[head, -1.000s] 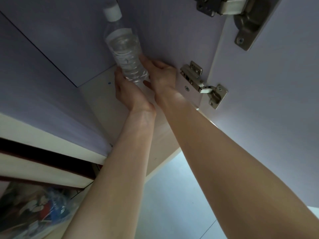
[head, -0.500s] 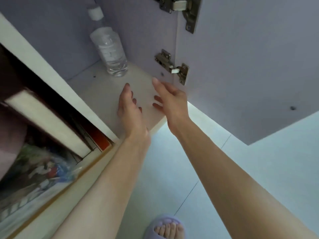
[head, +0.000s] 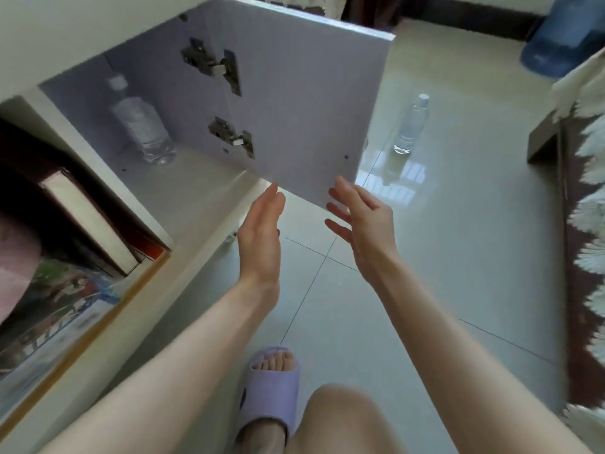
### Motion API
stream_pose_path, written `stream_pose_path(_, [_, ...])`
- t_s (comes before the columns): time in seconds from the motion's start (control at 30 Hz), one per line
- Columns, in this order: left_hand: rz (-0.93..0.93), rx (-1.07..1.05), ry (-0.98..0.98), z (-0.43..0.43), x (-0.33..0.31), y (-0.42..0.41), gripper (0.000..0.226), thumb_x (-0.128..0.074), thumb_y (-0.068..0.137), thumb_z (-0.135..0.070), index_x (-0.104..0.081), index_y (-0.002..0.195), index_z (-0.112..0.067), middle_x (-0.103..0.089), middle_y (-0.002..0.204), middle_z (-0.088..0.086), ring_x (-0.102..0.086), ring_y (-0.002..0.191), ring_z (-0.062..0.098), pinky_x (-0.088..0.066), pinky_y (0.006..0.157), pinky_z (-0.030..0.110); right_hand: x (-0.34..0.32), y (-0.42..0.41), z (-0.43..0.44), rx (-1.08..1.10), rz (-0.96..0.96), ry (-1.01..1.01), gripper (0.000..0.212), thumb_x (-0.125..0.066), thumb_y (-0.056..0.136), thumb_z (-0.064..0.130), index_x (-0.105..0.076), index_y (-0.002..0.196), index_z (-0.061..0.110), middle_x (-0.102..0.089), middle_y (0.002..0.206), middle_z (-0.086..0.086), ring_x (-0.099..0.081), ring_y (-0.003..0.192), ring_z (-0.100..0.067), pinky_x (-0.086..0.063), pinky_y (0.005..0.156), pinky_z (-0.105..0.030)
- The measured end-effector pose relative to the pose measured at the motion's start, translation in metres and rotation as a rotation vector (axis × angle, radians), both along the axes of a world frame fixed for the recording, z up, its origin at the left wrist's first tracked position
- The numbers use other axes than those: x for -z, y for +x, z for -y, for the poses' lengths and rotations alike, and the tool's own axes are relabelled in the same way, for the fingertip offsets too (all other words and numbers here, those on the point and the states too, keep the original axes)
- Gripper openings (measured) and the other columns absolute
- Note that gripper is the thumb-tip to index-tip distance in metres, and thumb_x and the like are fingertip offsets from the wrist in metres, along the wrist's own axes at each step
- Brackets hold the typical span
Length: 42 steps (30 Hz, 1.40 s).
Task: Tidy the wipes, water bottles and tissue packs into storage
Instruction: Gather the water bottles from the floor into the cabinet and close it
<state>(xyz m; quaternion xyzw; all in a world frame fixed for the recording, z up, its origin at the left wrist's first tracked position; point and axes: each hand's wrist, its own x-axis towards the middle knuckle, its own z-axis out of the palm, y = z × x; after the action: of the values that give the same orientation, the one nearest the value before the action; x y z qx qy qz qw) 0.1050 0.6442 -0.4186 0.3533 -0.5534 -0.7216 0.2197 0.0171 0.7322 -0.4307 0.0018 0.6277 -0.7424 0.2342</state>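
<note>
Left fingers (head: 273,204) are straight and pressed together with nothing in them. Right fingers (head: 340,204) are loosely spread, a little bent, and also empty. My left hand (head: 260,234) and right hand (head: 366,231) hang in the air with the palms facing each other and a gap between them. I judge that gap about right for a two-hand grab on a bottle. The right fingertips overlap the lower corner of the cabinet door (head: 301,103); I can't tell if they touch it. The door is swung wide on its two hinges (head: 232,137), so the compartment mouth is free for loading. One water bottle (head: 140,126) is stored inside, upright with its cap on, set deep by the back wall on the cabinet floor (head: 190,185). I judge it sits that deep to leave the front for more items. A second water bottle (head: 411,126) stands upright on the tile floor (head: 458,257) beyond the door's free edge, well apart from both hands. It's probably next, and I'd have to reach around the door for it. No wipes or tissue packs are in view. The neighbouring compartment on my left holds books (head: 88,214). A purple slipper (head: 271,385) is below my arms, a rug (head: 586,224) lies at far right, and a blue jug (head: 563,37) is at top right.
</note>
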Motion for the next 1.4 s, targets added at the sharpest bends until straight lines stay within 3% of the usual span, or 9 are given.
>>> stream_pose_path(0.13, [-0.005,0.126,-0.002,-0.034,-0.017,-0.005,0.034,-0.054,0.097,-0.031,-0.056,0.130,-0.030,-0.056,0.137,-0.011,-0.049,0.128,0.006,-0.035,0.114,0.036,-0.014,0.003,-0.050,0.103,-0.027,-0.010,0.014,-0.065,0.090,0.034,-0.070,0.099,0.025,-0.069,0.115,0.002,-0.065,0.107,-0.018,-0.056,0.092,-0.038])
stream_pose_path(0.27, [-0.017,0.238,-0.015,-0.060,-0.025,-0.013,0.034,-0.055,0.096,-0.030,-0.058,0.130,-0.029,-0.060,0.124,-0.018,-0.052,0.122,0.003,-0.036,0.112,0.035,-0.023,0.004,-0.086,0.196,-0.047,-0.003,0.017,-0.066,0.089,0.035,-0.068,0.102,0.024,-0.068,0.118,0.000,-0.065,0.107,-0.020,-0.055,0.092,-0.040])
stream_pose_path(0.37, [-0.018,0.336,-0.002,-0.081,-0.028,-0.025,0.032,-0.057,0.095,-0.029,-0.059,0.127,-0.030,-0.063,0.123,-0.013,-0.053,0.123,0.005,-0.036,0.112,0.034,-0.028,0.003,-0.112,0.272,-0.059,0.000,0.020,-0.066,0.089,0.034,-0.068,0.106,0.022,-0.067,0.120,0.000,-0.065,0.108,-0.019,-0.055,0.092,-0.040])
stream_pose_path(0.53, [-0.041,0.455,0.033,-0.102,-0.024,-0.048,0.026,-0.059,0.094,-0.030,-0.058,0.119,-0.037,-0.061,0.108,-0.025,-0.054,0.115,-0.003,-0.037,0.111,0.032,-0.030,-0.004,-0.141,0.346,-0.074,0.029,0.015,-0.066,0.089,0.035,-0.069,0.100,0.027,-0.067,0.120,0.002,-0.064,0.109,-0.019,-0.055,0.091,-0.039])
stream_pose_path(0.73, [-0.046,0.549,0.052,-0.108,-0.015,-0.074,0.031,-0.062,0.092,-0.032,-0.057,0.122,-0.037,-0.059,0.114,-0.021,-0.053,0.112,-0.006,-0.038,0.105,0.028,-0.030,-0.021,-0.155,0.382,-0.083,0.058,0.014,-0.065,0.089,0.037,-0.068,0.100,0.029,-0.067,0.120,0.005,-0.062,0.112,-0.019,-0.054,0.093,-0.039])
stream_pose_path(0.9, [-0.072,0.605,0.067,-0.104,-0.011,-0.104,0.043,-0.064,0.090,-0.030,-0.055,0.132,-0.031,-0.058,0.123,-0.013,-0.052,0.111,-0.009,-0.040,0.090,0.020,-0.035,-0.046,-0.155,0.407,-0.082,0.103,0.012,-0.063,0.090,0.036,-0.067,0.100,0.029,-0.067,0.118,0.005,-0.062,0.112,-0.019,-0.052,0.098,-0.042])
stream_pose_path(1.03, [-0.091,0.621,0.075,-0.097,-0.002,-0.136,0.044,-0.065,0.090,-0.029,-0.055,0.132,-0.032,-0.058,0.134,-0.004,-0.053,0.116,-0.004,-0.040,0.083,0.016,-0.033,-0.077,-0.150,0.421,-0.090,0.120,0.015,-0.064,0.090,0.036,-0.067,0.102,0.028,-0.067,0.120,0.002,-0.062,0.112,-0.019,-0.051,0.098,-0.043])
stream_pose_path(1.4, [-0.067,0.555,0.146,-0.087,0.013,-0.232,0.048,-0.066,0.090,-0.024,-0.053,0.136,-0.029,-0.058,0.134,-0.001,-0.054,0.121,0.003,-0.040,0.084,0.014,-0.020,-0.183,-0.129,0.403,0.000,0.170,0.025,-0.066,0.088,0.038,-0.067,0.108,0.023,-0.068,0.118,0.000,-0.065,0.108,-0.019,-0.053,0.095,-0.041])
